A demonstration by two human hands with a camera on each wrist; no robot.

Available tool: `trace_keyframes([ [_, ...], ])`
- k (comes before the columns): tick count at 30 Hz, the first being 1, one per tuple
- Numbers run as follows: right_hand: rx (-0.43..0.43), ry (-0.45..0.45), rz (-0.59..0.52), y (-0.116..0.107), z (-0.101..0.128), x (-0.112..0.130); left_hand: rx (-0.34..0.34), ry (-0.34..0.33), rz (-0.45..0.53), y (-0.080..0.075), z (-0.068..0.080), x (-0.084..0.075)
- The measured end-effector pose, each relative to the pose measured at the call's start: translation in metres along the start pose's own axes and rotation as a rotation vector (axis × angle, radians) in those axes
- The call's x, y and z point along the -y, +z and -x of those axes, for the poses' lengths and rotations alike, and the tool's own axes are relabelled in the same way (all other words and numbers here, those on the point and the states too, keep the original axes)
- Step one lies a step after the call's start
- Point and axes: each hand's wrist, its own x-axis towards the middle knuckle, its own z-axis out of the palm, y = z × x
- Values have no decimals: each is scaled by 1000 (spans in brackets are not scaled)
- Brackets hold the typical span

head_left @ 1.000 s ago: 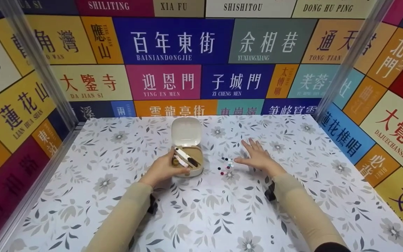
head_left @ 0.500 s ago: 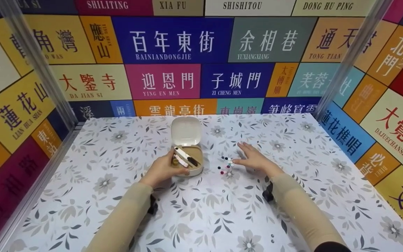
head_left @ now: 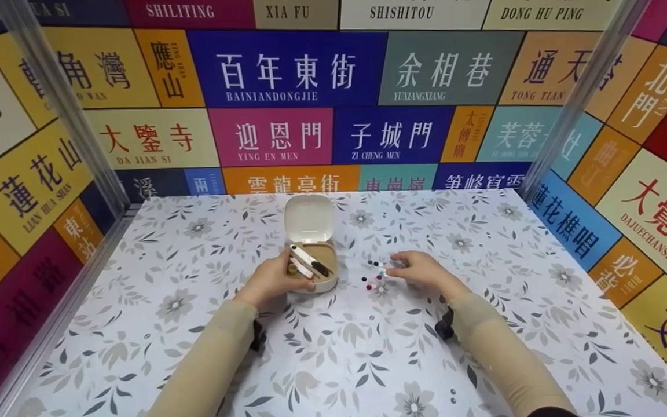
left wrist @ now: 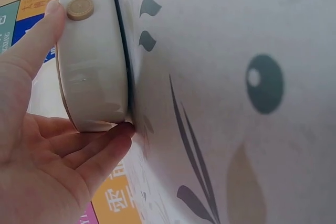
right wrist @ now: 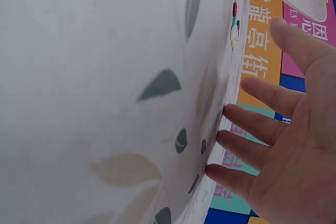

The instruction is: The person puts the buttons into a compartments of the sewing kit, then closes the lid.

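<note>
A small cream-coloured rounded plastic case [head_left: 312, 272] is seen on the floral-patterned tablecloth [head_left: 333, 359], left of centre, its hinged lid [head_left: 309, 219] stood open toward the back wall. Inside the case's tray are laid a white stick-shaped tool with a dark tip [head_left: 309, 260] and a pinkish piece beside it; finer contents cannot be made out. In the left wrist view a round tan button [left wrist: 80, 8] is noted on the case's side wall. The case is gripped by the left hand [head_left: 272, 279], thumb along one side and fingers [left wrist: 102, 153] curled round the base. Just right of the case, a small cluster of coloured round-headed pins [head_left: 375, 275] (red, black, white, blue) is scattered on the cloth. The right hand [head_left: 420, 269] is rested beside them, fingers [right wrist: 247, 121] loosely spread with their tips touching the cloth, nothing held; whether the pins are touched cannot be told. Both forearms are covered by beige sleeves [head_left: 498, 353]. The surrounding walls [head_left: 287, 69] are papered with coloured street-sign panels, on which can be read BAINIANDONGJIE, YUXIANGXIANG, YING EN MEN, ZI CHENG MEN, DA JIAN SI, TONG TIAN, SHISHITOU, XIA FU, DONG HU PING, DAJUECHANSI and LIAN HUA SHAN.
</note>
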Motion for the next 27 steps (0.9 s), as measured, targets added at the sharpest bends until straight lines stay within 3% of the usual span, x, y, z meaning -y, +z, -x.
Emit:
trace_keyframes([
  [15,-125,-29,43,9,-1,9,-1,-2,-20,-1,-2,0],
  [27,-129,60,92,13,-3,22,-1,-19,-37,1,-5,4],
])
